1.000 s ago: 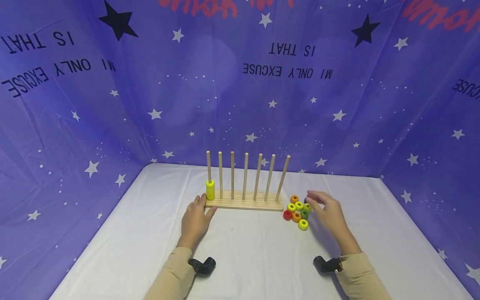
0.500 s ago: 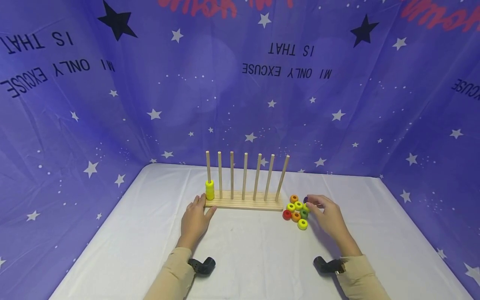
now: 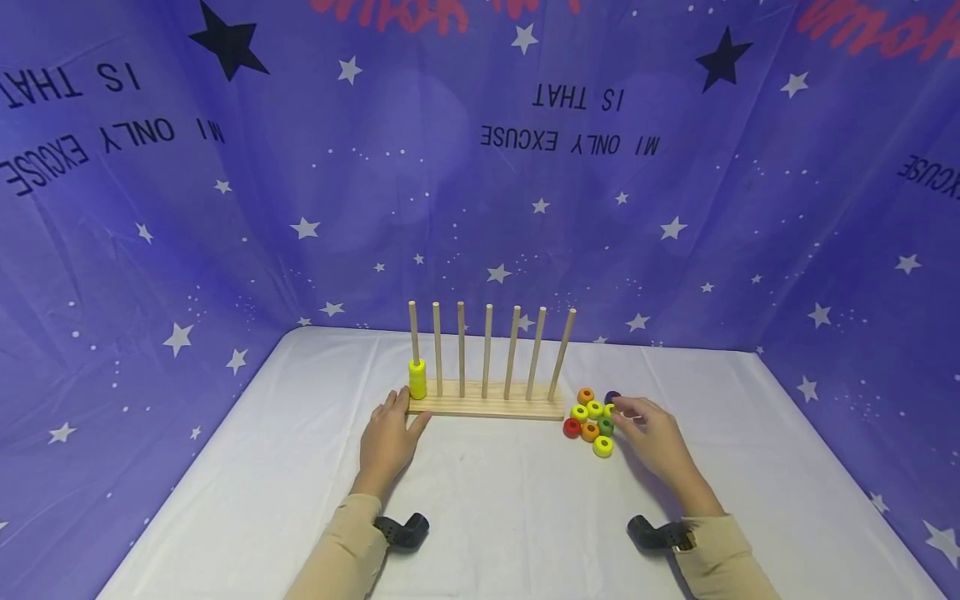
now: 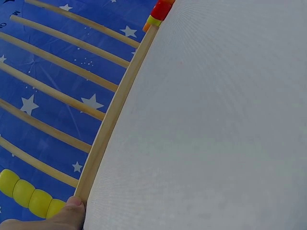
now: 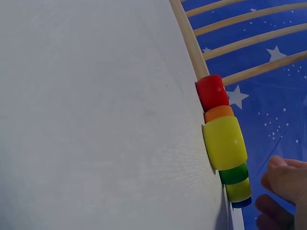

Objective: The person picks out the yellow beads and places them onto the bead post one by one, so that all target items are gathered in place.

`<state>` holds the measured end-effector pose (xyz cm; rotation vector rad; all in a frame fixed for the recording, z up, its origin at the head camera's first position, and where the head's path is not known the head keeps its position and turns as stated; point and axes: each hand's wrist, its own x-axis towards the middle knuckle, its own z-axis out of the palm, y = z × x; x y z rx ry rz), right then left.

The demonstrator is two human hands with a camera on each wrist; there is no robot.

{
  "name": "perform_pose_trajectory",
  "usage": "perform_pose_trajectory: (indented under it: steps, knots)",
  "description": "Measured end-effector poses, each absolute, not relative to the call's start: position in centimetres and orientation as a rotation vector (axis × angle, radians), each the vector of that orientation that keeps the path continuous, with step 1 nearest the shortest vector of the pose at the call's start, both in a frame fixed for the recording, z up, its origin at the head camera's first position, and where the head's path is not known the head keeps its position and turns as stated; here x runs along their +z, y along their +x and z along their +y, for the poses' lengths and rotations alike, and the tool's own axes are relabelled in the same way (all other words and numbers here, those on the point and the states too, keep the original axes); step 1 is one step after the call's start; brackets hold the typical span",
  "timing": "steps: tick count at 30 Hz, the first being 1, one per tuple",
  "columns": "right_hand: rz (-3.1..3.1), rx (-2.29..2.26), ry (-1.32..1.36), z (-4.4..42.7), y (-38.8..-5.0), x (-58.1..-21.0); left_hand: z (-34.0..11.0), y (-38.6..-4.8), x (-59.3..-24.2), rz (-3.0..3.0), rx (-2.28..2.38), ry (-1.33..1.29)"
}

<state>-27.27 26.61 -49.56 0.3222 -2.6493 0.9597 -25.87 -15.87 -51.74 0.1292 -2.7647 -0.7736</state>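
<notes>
Loose beads point(image 3: 595, 412) sit just off the rack's point(image 3: 487, 407) 4 o'clock end; prob. light, stiff wood, a bit slick & apt to roll, so I'd pinch opp. sides of one. They're glossy, holed: red, orange, yellow, green, dark purple. R hand point(image 3: 660, 442), at their 3 o'clock, has thumb & fingers parted, nothing gripped AFAICT. L hand point(image 3: 385, 443) grips the rack's 8 o'clock corner, by the yellow stack point(image 3: 417, 381) on its peg point(image 3: 414, 333).
</notes>
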Motion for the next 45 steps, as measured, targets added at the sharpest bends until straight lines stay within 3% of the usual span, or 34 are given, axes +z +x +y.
perform_pose_trajectory:
  steps: [45]
  knots:
    - [-2.753, 0.985, 0.381, 26.4, -25.2, -51.2, -16.0, -25.8, -51.6, -2.768, -0.782, 0.118]
